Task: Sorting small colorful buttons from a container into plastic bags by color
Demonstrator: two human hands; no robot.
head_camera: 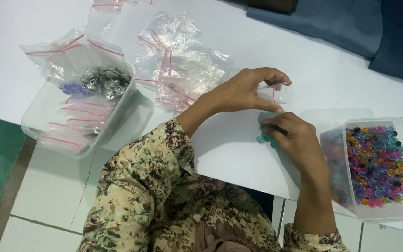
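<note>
Floral sleeve (145,186), nearest. Right hand (297,140): fingers pinched on teal beads (264,138), just below the bag mouth. Left hand (248,91): grasping small zip bag (280,93) open. Step judged: filling; next needs beads slipped inside. Bead tub (383,168) right; bagged-goods tub (78,112) left.
</note>
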